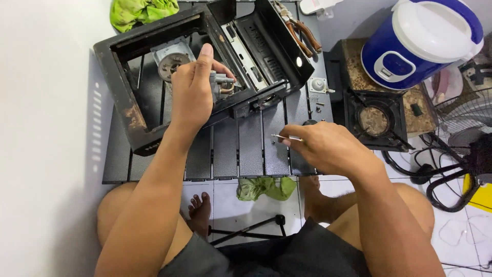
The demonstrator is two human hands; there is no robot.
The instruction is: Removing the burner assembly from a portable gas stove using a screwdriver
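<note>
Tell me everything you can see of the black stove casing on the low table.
The black sheet-metal stove casing is an open rectangular shell, lying tilted on the dark slatted metal table. Rust marks its near left corner. Inside sit a round grey burner base and a slotted tray section. A hinged black flap stands open at its right end. The left hand reaches in, holding a small grey metal valve part. The right hand stays clear of it, pinching a thin metal rod.

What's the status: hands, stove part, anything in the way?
Left hand grips small metal valve part inside black stove casing. Right hand pinches thin metal tool over slatted table. Pliers lie apart; nothing between hands.
</note>
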